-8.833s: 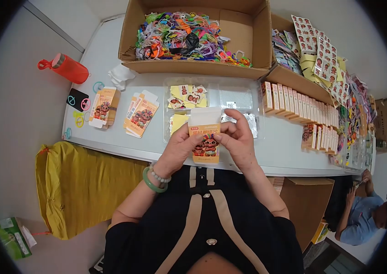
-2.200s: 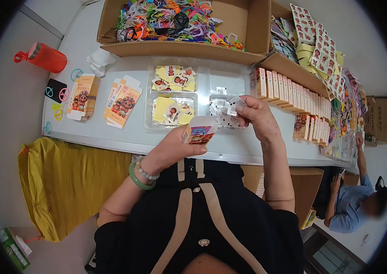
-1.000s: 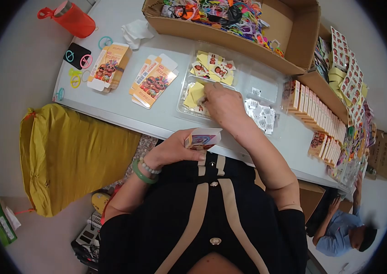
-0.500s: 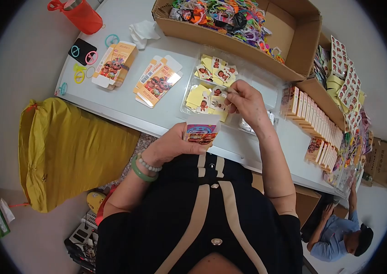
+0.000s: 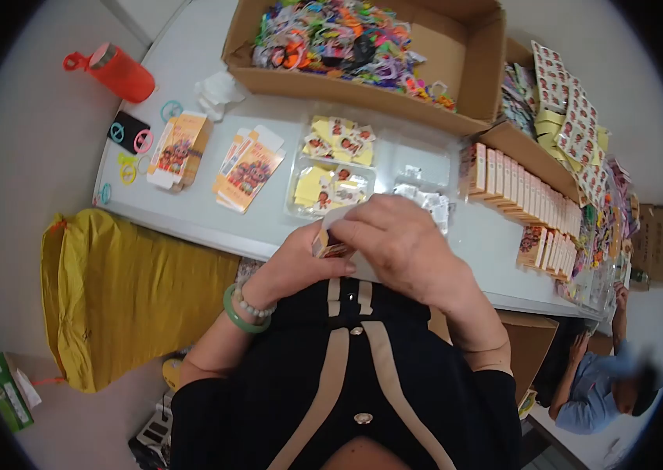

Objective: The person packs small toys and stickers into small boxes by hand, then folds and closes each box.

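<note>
My left hand (image 5: 294, 265) is wrapped around a small printed card box (image 5: 320, 244), held upright in front of my body. Over the box's open top is my right hand (image 5: 403, 244), its fingers bent together at the flaps; anything between them is hidden. Just beyond both hands lies a clear compartment tray (image 5: 292, 184). Its two left compartments hold yellow-backed character stickers (image 5: 339, 142), and small silvery packets (image 5: 430, 205) lie in a right one.
A large carton (image 5: 457, 113) of colourful bands stands behind the tray. Finished-looking boxes (image 5: 523, 188) line the right side. Flattened boxes (image 5: 249, 174), a box stack (image 5: 179, 149), a phone (image 5: 129, 129) and a red bottle (image 5: 124, 74) lie left. A co-worker (image 5: 594, 392) sits at lower right.
My right hand has moved from the sticker tray back toward me, onto the top of the small box. The left hand keeps holding the box. The whole view has shifted slightly.
</note>
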